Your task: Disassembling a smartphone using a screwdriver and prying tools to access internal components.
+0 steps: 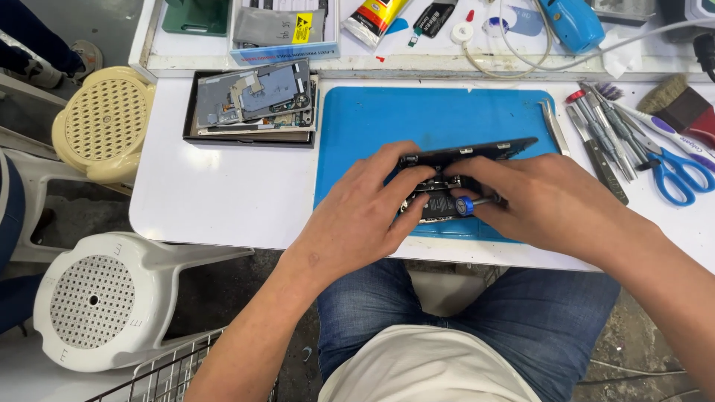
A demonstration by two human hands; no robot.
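An opened smartphone (447,182) lies on a blue work mat (417,119), its dark screen panel (477,151) lifted up on edge behind the body. My left hand (365,212) grips the phone's left side, fingers curled over its top corner. My right hand (547,201) rests over the phone's right side and holds a small screwdriver with a blue cap (465,205), its tip pointing into the exposed boards.
A dark tray of phone parts (253,104) sits left of the mat. Screwdrivers and tweezers (603,126), blue scissors (681,175) and a brush (681,104) lie at the right. A glue tube (372,18) and cables are on the back shelf. Plastic stools (104,298) stand at the left.
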